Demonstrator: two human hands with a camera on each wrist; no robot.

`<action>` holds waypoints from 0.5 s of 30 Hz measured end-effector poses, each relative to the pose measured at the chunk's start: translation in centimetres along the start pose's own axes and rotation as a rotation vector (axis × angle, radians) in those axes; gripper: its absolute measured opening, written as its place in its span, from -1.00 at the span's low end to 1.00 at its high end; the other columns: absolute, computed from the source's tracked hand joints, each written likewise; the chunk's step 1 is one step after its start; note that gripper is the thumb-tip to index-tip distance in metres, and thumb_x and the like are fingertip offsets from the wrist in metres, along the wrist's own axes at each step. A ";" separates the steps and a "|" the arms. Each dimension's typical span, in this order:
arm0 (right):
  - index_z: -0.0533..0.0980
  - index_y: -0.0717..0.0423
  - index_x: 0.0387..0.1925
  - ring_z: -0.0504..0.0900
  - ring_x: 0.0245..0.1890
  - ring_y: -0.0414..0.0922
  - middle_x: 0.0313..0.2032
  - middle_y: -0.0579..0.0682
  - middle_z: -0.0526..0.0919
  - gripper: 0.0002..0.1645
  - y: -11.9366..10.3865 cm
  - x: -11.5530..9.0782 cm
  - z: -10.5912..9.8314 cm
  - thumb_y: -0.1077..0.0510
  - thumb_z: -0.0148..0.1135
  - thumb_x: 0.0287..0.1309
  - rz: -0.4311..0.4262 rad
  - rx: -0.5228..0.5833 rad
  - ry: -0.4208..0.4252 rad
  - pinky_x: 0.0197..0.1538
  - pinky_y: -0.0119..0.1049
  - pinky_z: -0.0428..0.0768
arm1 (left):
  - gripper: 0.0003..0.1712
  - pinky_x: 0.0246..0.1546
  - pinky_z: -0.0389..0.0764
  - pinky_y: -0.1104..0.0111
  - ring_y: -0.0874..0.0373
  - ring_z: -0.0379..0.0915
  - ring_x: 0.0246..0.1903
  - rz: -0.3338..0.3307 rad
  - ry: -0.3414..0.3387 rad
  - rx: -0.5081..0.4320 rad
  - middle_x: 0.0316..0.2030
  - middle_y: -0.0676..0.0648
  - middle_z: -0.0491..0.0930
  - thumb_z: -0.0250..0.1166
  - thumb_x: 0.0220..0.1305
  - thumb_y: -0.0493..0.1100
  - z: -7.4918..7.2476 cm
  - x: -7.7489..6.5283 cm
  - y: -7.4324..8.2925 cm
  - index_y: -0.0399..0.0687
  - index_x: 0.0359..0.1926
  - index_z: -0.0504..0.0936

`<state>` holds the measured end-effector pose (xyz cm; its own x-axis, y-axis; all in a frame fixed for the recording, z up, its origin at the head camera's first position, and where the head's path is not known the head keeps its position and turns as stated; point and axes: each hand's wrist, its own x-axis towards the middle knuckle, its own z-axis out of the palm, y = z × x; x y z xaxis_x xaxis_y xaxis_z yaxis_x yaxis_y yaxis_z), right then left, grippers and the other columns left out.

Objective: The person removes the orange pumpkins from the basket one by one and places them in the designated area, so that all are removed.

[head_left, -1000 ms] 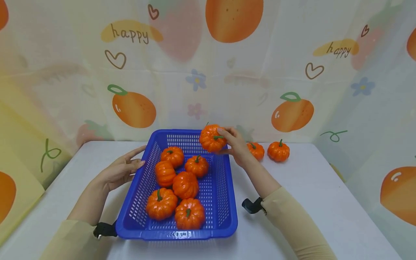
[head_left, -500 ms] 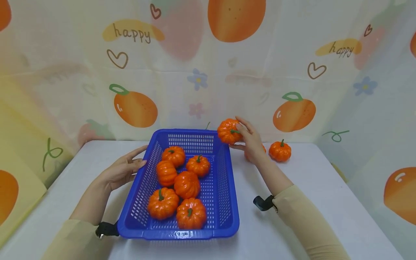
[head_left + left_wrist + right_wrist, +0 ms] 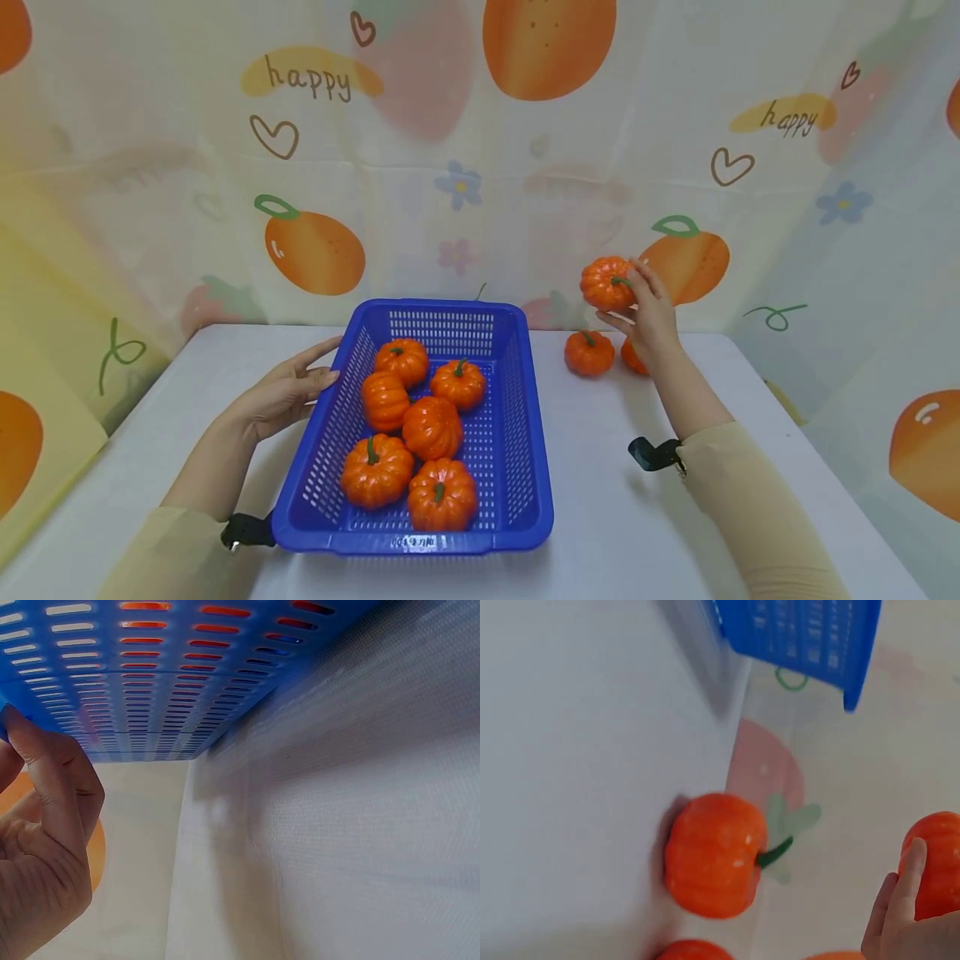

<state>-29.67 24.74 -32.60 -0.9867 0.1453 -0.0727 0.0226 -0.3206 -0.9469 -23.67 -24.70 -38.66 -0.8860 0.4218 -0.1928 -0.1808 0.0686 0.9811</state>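
- Evidently, in the head view, the right grip [image 3: 651, 323] held a miniature pumpkin [image 3: 603, 285] aloft, right of the blue plastic basket [image 3: 535, 417] and, as seen, above two loose pumpkins [image 3: 589, 354]. Carrying seemed the step in hand; the next move likely called for a controlled lowering that missed those two.
- Six pumpkins [image 3: 432, 428] sat in the basket, with room along its right side. The left grip [image 3: 279, 397] touched its left rim; whether it pinched, I could not tell. The tabletop [image 3: 585, 500] offered room before the loose pair, less behind.
- In the left wrist view, fingers bent close by the basket's slotted wall.
- In the right wrist view, the held pumpkin hung well apart from the basket's edge.
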 end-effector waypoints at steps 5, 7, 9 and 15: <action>0.16 -0.31 0.47 0.41 0.04 -0.04 0.39 -0.15 0.18 -0.35 -0.7 0.5 -2.2 -0.12 0.03 0.42 0.002 0.076 0.093 -0.28 -0.27 0.78 | -0.13 -0.16 0.74 0.41 0.30 0.69 -0.23 0.002 -0.003 0.002 -0.17 0.19 0.69 0.06 0.50 -0.15 0.0 0.1 -0.1 0.01 0.59 -0.28; 0.16 -0.32 0.47 0.39 0.05 -0.04 0.42 -0.17 0.15 -0.36 -0.8 0.6 -3.0 -0.12 0.02 0.42 0.003 0.103 0.141 -0.31 -0.28 0.78 | -0.13 -0.16 0.74 0.41 0.30 0.69 -0.23 0.004 -0.005 0.000 -0.17 0.19 0.69 0.06 0.50 -0.15 0.0 0.1 -0.1 0.01 0.59 -0.28; 0.17 -0.34 0.46 0.35 0.08 -0.03 0.45 -0.19 0.11 -0.37 -0.9 0.7 -3.9 -0.12 0.02 0.42 0.002 0.128 0.190 -0.33 -0.28 0.77 | -0.13 -0.16 0.73 0.41 0.29 0.69 -0.23 0.005 -0.007 0.001 -0.18 0.19 0.69 0.06 0.50 -0.15 0.0 0.1 0.0 0.01 0.59 -0.28; 0.15 -0.39 0.44 0.29 0.23 -0.01 0.52 -0.27 0.02 -0.39 -1.2 1.2 -6.6 -0.13 0.00 0.43 -0.002 0.206 0.290 -0.35 -0.28 0.77 | -0.12 -0.15 0.74 0.41 0.29 0.70 -0.22 0.006 -0.013 0.013 -0.17 0.20 0.69 0.06 0.50 -0.14 -0.1 0.1 0.0 0.01 0.58 -0.30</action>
<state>-29.86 31.50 -33.67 -0.8993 0.3961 -0.1851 -0.0412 -0.4982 -0.8661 -23.77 -24.74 -38.69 -0.8813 0.4342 -0.1864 -0.1693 0.0780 0.9825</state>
